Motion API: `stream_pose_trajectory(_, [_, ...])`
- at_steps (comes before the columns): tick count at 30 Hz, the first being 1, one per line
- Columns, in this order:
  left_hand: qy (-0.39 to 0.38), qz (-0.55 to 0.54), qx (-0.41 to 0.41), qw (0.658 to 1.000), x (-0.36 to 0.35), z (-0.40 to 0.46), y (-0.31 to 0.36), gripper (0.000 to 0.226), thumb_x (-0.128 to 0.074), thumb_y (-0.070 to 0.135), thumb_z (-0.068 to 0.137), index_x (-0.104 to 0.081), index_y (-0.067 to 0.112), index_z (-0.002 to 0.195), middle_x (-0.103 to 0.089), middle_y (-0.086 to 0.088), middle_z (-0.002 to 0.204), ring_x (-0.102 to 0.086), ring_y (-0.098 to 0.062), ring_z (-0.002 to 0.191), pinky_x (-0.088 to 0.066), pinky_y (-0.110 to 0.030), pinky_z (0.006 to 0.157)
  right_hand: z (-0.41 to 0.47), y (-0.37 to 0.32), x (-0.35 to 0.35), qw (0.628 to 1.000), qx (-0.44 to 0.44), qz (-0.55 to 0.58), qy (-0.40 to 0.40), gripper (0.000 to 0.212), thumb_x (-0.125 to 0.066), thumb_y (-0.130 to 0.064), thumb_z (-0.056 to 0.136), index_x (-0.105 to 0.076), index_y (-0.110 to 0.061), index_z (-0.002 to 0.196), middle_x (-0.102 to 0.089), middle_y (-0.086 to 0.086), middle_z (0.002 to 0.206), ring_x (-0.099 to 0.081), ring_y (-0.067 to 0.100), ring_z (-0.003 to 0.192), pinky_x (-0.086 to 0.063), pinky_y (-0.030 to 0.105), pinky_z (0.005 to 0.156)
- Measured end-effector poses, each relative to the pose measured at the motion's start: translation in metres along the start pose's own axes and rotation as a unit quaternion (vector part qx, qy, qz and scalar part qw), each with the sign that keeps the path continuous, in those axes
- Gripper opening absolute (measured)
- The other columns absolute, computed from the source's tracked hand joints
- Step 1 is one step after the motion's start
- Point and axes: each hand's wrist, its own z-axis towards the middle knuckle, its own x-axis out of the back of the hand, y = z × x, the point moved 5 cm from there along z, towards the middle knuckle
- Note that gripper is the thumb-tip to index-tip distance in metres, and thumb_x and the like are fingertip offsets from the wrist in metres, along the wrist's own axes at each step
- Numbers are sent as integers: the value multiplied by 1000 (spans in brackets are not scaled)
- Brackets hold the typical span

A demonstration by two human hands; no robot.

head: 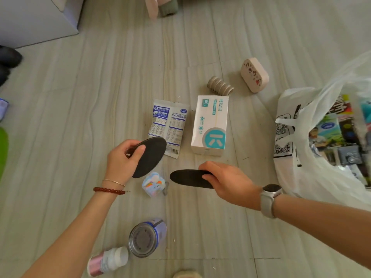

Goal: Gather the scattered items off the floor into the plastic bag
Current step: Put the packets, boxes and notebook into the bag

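I judge the task about half done. My left hand (pixel 122 159) grips 1 black insole (pixel 151 155), and my right hand (pixel 226 181) pinches the other insole (pixel 188 177), both above the floor. The jar (pixel 146 237), bottle (pixel 109 261), packet (pixel 168 125) and box (pixel 210 125) lie on the floor. The plastic bag (pixel 297 167) at right already holds several packages.

My feed is bright and evenly lit by soft daylight, and shadows under things on the pale wood-grain floor (pixel 100 117) are faint. The translucent white plastic bag (pixel 297 173) at three o'clock glares almost blown out. The wide lens bows the floorboards towards the edges. The frame is slightly soft overall; the small white-capped pink bottle (pixel 109 261) at seven o'clock is blurred.
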Motion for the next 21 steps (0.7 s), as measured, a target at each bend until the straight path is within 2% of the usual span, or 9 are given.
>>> stream_pose_trajectory(1, [23, -17, -23, 999, 4, 1, 15, 18, -62, 22, 82, -63, 7, 90, -62, 21, 75, -56, 13, 68, -40, 0, 63, -7, 4, 14, 1000, 7, 2, 27, 27, -38, -26, 97, -47, -20, 121, -57, 0, 119, -53, 15, 107, -44, 21, 81])
stream_pose_trajectory(2, [41, -39, -41, 998, 6, 0, 33, 23, -59, 34, 77, -62, 13, 87, -61, 25, 69, -55, 16, 67, -41, -1, 64, -14, 7, 28, 998, 7, 10, 60, 28, -39, -26, 96, -49, -19, 121, -57, 0, 121, -53, 15, 110, -45, 22, 82])
stream_pose_trajectory(4, [62, -83, -68, 992, 6, -2, 71, 25, -54, 42, 72, -59, 21, 84, -63, 29, 68, -55, 15, 68, -43, -2, 66, -26, 13, 62, 988, 5, 47, 150, 32, -39, -27, 92, -54, -15, 118, -63, 0, 111, -57, 13, 101, -45, 21, 81])
stream_pose_trajectory(6, [41, -127, -87, 987, -8, -5, 107, 7, -61, 31, 76, -60, 26, 80, -64, 32, 69, -57, 14, 68, -45, -3, 66, -44, 21, 97, 966, 0, 91, 242, 32, -39, -23, 88, -58, -11, 111, -62, -7, 92, -55, 3, 84, -42, 11, 76])
stream_pose_trajectory(8, [7, -173, -96, 980, -30, -12, 141, 15, -65, 14, 81, -59, 27, 77, -66, 21, 67, -58, 12, 65, -46, -4, 64, -66, 32, 129, 943, -21, 107, 313, 25, -42, -18, 91, -57, -10, 110, -57, -10, 85, -53, -1, 78, -40, 3, 73])
stream_pose_trajectory(11, [-79, -222, -97, 967, -76, -26, 187, 21, -62, 6, 82, -60, 25, 74, -64, 14, 67, -57, 10, 60, -46, -5, 61, -107, 56, 167, 904, -80, 105, 407, 18, -43, -12, 95, -54, -15, 108, -53, -11, 86, -53, -11, 81, -39, 1, 72])
stream_pose_trajectory(14, [-157, -241, -108, 952, -123, -40, 232, 23, -65, 5, 79, -59, 26, 71, -63, 14, 65, -56, 9, 56, -47, -6, 61, -156, 88, 199, 851, -156, 88, 495, 22, -41, -14, 95, -53, -10, 113, -53, -5, 90, -50, 3, 77, -36, 8, 68])
stream_pose_trajectory(18, [-234, -265, -64, 933, -184, -55, 278, 19, -63, 12, 82, -57, 26, 72, -61, 4, 73, -56, -3, 64, -48, -19, 62, -211, 131, 229, 797, -263, 52, 542, 27, -41, -15, 95, -51, -6, 118, -55, 3, 94, -48, 17, 82, -36, 28, 73])
stream_pose_trajectory(21, [-253, -253, -55, 932, -225, -68, 298, 20, -63, 13, 82, -53, 29, 77, -63, -6, 78, -59, -19, 71, -53, -36, 68, -230, 153, 238, 764, -302, 76, 565, 30, -43, -16, 95, -49, -6, 122, -60, 12, 104, -51, 21, 86, -42, 32, 76])
